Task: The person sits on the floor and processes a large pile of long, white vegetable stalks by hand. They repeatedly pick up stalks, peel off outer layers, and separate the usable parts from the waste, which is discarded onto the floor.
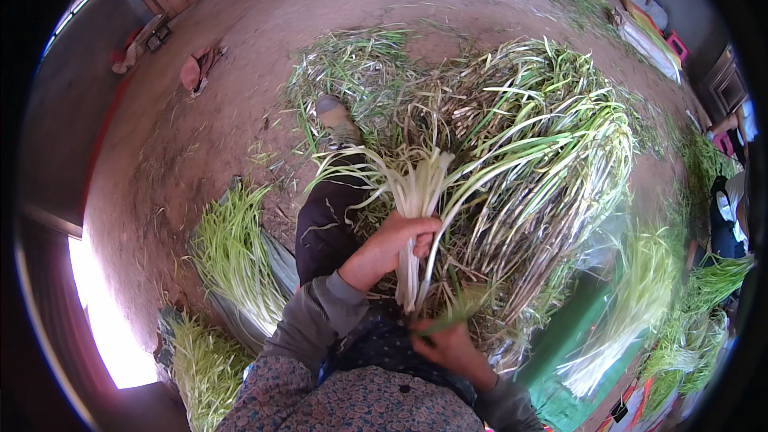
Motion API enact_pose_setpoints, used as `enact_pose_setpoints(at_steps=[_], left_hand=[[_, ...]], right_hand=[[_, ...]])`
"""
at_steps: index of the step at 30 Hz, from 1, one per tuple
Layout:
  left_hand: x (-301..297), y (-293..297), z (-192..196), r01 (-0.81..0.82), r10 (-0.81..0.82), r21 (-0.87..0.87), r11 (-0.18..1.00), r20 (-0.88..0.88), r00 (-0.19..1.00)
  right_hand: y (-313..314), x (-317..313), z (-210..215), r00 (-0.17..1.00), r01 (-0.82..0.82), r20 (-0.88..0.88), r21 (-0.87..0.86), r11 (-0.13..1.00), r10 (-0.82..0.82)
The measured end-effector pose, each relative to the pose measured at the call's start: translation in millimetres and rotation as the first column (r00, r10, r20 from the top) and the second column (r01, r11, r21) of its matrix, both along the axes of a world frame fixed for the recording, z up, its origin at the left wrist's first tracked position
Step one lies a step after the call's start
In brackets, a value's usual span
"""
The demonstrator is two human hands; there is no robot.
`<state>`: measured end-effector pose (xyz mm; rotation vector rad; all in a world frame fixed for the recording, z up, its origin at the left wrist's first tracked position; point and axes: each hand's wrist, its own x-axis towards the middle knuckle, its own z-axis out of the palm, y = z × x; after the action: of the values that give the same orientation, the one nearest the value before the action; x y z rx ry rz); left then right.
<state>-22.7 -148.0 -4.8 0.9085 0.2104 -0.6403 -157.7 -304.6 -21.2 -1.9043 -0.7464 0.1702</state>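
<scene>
My left hand (392,246) grips a small bunch of green onions (420,192) around its pale white stalks, held upright over my lap with the white ends fanning upward. Lower down, my right hand (450,348) pinches a thin green leaf that hangs from the bunch's lower end. Right behind the bunch lies a big heap of loose green onions (528,160) with long green leaves and whitish stalks. My dark-trousered leg (328,224) stretches forward to a grey shoe (336,118) resting at the heap's edge.
Tidy bundles of green leaves (232,256) lie on the dirt floor (232,72) at my left. More bundles (640,296) rest on a green sheet at the right. Another person (732,200) sits at the right edge. Crates and clutter stand along the far wall.
</scene>
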Motion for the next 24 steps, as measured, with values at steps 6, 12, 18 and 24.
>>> enact_pose_setpoints(at_steps=[6,12,18,24], left_hand=[[5.7,4.7,4.6,-0.074,0.052,0.126,0.989,0.166,0.985],[-11.0,-10.4,14.1,-0.082,0.007,0.254,0.964,0.284,0.959],[-16.1,3.4,-6.6,-0.118,0.039,0.325,0.938,0.24,0.97],[-12.0,47.6,-43.2,-0.219,0.066,0.614,0.759,0.262,0.963]], right_hand=[[-27.1,16.4,-1.1,0.994,-0.056,0.08,-0.274,0.96,0.08],[-5.7,103.7,42.6,0.663,0.608,-0.679,0.244,0.755,-0.315],[-7.7,84.7,8.1,0.724,0.69,-0.576,0.592,0.418,-0.38],[-58.3,77.1,33.8,0.691,0.594,-0.396,0.788,0.163,-0.604]])
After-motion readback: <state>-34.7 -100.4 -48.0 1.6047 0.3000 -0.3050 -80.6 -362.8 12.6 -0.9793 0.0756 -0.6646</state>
